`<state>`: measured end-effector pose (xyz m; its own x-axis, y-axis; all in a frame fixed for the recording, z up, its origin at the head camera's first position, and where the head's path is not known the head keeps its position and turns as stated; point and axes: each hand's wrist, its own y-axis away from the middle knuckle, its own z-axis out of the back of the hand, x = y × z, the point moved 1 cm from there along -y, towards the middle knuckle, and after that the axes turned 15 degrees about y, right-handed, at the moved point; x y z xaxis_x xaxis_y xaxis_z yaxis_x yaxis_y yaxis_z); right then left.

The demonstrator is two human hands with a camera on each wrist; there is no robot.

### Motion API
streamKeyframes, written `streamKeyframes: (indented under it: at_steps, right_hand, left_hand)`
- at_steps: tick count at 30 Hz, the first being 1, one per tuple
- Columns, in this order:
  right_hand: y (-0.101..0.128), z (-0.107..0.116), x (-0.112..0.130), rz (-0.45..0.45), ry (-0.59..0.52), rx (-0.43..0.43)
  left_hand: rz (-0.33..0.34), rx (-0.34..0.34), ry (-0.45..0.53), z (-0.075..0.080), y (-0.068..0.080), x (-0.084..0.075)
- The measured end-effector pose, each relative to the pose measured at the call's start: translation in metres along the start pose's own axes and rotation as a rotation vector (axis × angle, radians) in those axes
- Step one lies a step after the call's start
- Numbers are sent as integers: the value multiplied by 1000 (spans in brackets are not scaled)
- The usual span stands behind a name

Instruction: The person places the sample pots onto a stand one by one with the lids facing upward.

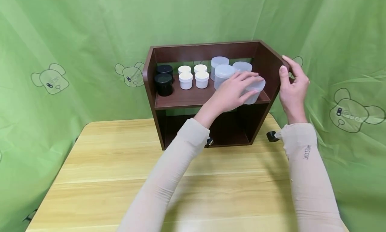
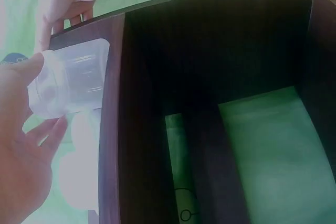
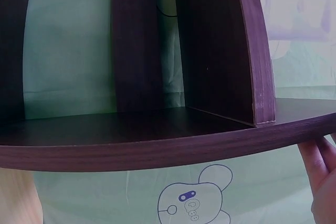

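Observation:
My left hand [image 1: 234, 92] reaches across to the right part of a dark brown two-tier shelf [image 1: 184, 99]. Its thumb and fingers grip a translucent plastic jar [image 2: 79, 77] at the upper tier's front right corner. Fingers partly cover that jar's lid in the head view. With the thumb in front and the fingers behind, my right hand [image 1: 293, 86] holds the upper edge of the right side panel [image 1: 266, 66]. Only some fingertips [image 3: 315, 163] of it show in the right wrist view. More translucent jars [image 1: 219, 62] stand behind and left of the gripped one.
On the upper tier's left stand two black jars [image 1: 164, 85], beside several small white jars [image 1: 185, 81] in the middle. The shelf rests on a light wooden table [image 1: 120, 165] near its far edge. Green cloth [image 1: 90, 24] hangs around the back and sides.

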<state>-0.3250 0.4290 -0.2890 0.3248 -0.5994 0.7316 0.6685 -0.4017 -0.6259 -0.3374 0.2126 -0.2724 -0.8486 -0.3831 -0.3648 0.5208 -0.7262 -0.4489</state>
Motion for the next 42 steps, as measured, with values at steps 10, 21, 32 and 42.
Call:
streamKeyframes:
  at_steps: [10, 21, 32, 42]
  right_hand:
    - [1, 1, 2, -18, -25, 11]
    - [-2, 2, 4, -25, -49, 4]
    - [3, 2, 8, -55, -136, 33]
    - [4, 3, 11, -66, -113, 40]
  left_hand:
    - [-31, -49, -106, 1, -5, 4]
    - [-39, -58, -213, 4, -10, 4]
    - [6, -63, -276, 6, -16, 12]
    - [47, -60, -296, 8, -21, 19]
